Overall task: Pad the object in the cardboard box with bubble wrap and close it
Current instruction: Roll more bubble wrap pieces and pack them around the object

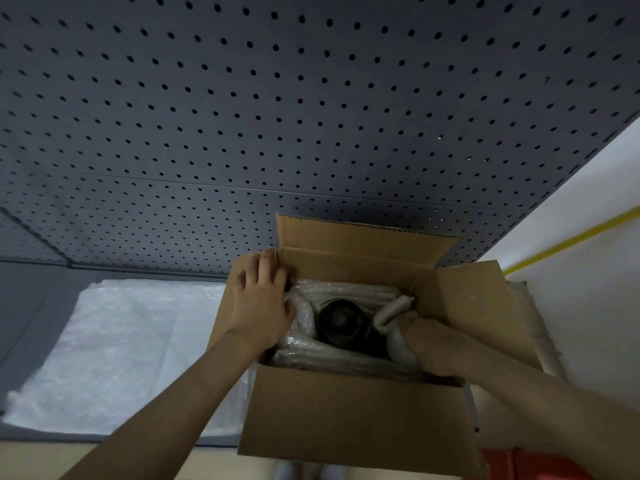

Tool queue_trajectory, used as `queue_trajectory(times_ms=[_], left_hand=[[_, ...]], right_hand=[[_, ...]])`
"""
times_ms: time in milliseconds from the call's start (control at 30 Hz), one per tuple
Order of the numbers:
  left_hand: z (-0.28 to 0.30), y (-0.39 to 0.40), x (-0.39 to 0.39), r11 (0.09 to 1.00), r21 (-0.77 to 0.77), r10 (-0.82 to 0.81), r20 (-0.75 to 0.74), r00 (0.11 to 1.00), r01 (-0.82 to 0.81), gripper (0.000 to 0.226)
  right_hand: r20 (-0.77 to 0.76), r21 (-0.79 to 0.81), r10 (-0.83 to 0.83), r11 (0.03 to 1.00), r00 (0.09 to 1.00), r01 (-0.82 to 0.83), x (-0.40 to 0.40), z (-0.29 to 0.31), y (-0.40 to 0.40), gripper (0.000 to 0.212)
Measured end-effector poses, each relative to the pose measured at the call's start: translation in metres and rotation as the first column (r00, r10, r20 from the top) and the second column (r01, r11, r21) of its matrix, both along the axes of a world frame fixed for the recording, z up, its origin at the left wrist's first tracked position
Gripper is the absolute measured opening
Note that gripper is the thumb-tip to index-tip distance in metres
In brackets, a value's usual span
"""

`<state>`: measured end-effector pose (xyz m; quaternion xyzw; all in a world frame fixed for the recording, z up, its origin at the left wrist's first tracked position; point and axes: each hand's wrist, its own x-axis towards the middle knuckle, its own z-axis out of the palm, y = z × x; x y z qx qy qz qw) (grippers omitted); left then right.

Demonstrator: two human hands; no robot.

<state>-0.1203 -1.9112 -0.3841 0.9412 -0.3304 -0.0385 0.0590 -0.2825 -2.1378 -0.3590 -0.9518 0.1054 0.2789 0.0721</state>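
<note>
Head view, one frame, looking down into an open box [353, 420].

Box: brown cardboard, sitting at 5 o'clock in the frame, all four flaps standing open. The far flap is rising at 12 o'clock of the opening, the near flap is hanging toward the camera at 6 o'clock, and the side flaps are splaying out at 9 and 3 o'clock.

Object [341, 320]: dark and round, lying in the middle of the box, its top showing uncovered.

Wrap [346, 356]: rolled bubble wrap is ringing the object on every side, with lengths lying at 12, 6 and 9 o'clock of it and a curled end [393, 311] sticking up at 3 o'clock.

Left hand [261, 303]: forearm is reaching in from 7 o'clock, palm down, fingers spread wide and flat, pressing over the box's 9 o'clock edge and the wrap beneath it. Fingertips are touching the far left corner.

Right hand [427, 341]: forearm is coming in from 4 o'clock, wrist bent down into the box, fingers curling closed around the wrap at 3 o'clock of the object.

Sheet [114, 344]: spare bubble wrap is lying flat at 9 o'clock of the box, on a grey surface.

Pegboard [277, 116]: dark, perforated, filling the frame at 12 o'clock.
</note>
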Motion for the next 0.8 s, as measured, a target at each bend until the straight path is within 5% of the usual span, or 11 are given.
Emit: queue_trajectory(times_ms=[133, 333, 533, 667, 800], left_hand=[[0.004, 0.0, -0.001, 1.0, 0.013, -0.001, -0.018, 1.0, 0.001, 0.058], [0.004, 0.002, -0.001, 1.0, -0.004, -0.011, -0.024, 1.0, 0.011, 0.057], [-0.001, 0.003, 0.0, 1.0, -0.012, -0.015, -0.025, 1.0, 0.014, 0.056], [-0.002, 0.003, 0.0, 1.0, -0.018, -0.01, -0.027, 1.0, 0.009, 0.057], [-0.001, 0.003, 0.0, 1.0, -0.017, -0.002, -0.029, 1.0, 0.002, 0.058]], right_hand=[[-0.057, -0.028, -0.041, 0.999, 0.998, 0.039, 0.006, 0.001, -0.004, 0.043], [-0.102, -0.149, -0.046, 0.988, 0.994, 0.03, 0.016, -0.005, 0.002, 0.059], [-0.003, -0.275, -0.104, 0.956, 0.995, 0.099, 0.02, -0.012, 0.019, 0.027], [-0.408, -0.264, -0.012, 0.959, 0.913, -0.105, 0.033, -0.025, 0.018, 0.033], [-0.351, -0.22, -0.041, 0.975, 0.936, -0.04, 0.03, -0.036, 0.017, 0.032]])
